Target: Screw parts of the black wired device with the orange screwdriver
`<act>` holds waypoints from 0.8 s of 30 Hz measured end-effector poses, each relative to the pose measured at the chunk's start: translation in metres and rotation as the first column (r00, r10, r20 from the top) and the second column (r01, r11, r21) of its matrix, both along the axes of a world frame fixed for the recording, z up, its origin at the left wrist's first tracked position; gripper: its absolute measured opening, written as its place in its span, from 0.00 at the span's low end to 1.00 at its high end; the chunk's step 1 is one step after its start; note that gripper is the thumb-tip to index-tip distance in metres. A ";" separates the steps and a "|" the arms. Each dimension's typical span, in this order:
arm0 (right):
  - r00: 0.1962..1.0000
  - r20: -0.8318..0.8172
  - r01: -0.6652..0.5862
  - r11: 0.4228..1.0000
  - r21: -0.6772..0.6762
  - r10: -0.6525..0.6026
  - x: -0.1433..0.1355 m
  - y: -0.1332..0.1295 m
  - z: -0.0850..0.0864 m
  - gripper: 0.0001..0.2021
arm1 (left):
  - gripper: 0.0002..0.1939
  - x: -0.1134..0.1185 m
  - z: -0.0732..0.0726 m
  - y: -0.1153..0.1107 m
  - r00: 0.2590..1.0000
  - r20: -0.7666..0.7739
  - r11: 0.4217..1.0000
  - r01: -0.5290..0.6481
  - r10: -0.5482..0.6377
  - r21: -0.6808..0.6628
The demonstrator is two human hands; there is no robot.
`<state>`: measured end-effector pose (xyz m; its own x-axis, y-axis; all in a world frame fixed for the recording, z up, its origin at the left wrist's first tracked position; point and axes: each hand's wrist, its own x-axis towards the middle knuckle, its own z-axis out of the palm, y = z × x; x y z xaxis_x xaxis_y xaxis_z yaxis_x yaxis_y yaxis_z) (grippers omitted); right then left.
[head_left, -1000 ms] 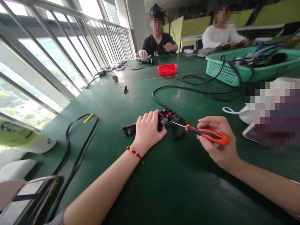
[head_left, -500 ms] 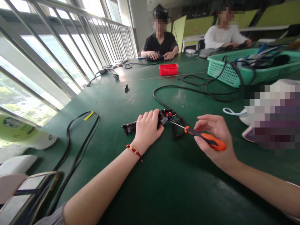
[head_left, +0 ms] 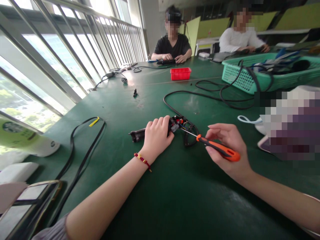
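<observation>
My left hand [head_left: 158,135] is wrapped round a black device [head_left: 138,135] lying on the green table [head_left: 160,200]. Coloured wires and small parts show at the device's open right end. An orange and black screwdriver [head_left: 221,148] is held between the thumb and fingers of my right hand [head_left: 228,146]. Its thin shaft points left, with the tip at the wires; whether it touches a screw is too small to tell. A black cable [head_left: 181,92] runs from the device's right end across the table.
Beyond the hands stand a red tray [head_left: 180,74] and a green basket [head_left: 240,75] of tools. A black strap [head_left: 72,146], phone [head_left: 30,200] and cup [head_left: 25,136] lie left. A pixelated item [head_left: 292,123] is right. Two people sit across the table.
The screwdriver's handle has turned a little in my right hand, showing more orange on top. My left hand stays on the device. The person in black has moved a hand.
</observation>
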<state>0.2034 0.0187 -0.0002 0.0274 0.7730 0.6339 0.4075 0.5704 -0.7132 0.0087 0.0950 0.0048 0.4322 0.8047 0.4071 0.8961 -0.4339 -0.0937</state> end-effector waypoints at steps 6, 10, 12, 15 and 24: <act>0.994 0.083 0.085 0.993 -0.087 -0.077 -0.002 -0.004 0.005 0.06 | 0.20 -0.001 0.000 0.001 1.000 0.001 1.000 0.004 -0.004 -0.006; 0.997 0.021 0.078 0.996 0.040 -0.079 -0.001 0.001 -0.002 0.15 | 0.21 0.000 0.000 0.000 1.000 -0.005 1.000 0.002 -0.002 -0.004; 0.999 0.029 0.026 0.999 0.024 -0.026 0.001 0.003 -0.005 0.23 | 0.21 0.001 0.000 0.000 1.000 -0.007 1.000 -0.001 0.001 -0.005; 0.993 0.119 0.019 0.998 -0.056 -0.012 0.002 0.001 -0.006 0.23 | 0.21 0.001 0.000 0.000 1.000 -0.012 1.000 -0.005 0.004 -0.004; 0.988 0.150 0.035 0.999 -0.002 -0.035 -0.001 -0.004 0.001 0.07 | 0.21 0.000 -0.001 0.001 1.000 -0.009 1.000 -0.001 0.001 0.011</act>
<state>0.2028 0.0149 0.0009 -0.0404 0.7759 0.6295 0.5294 0.5510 -0.6451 0.0092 0.0959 0.0040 0.4353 0.8005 0.4119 0.8955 -0.4321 -0.1067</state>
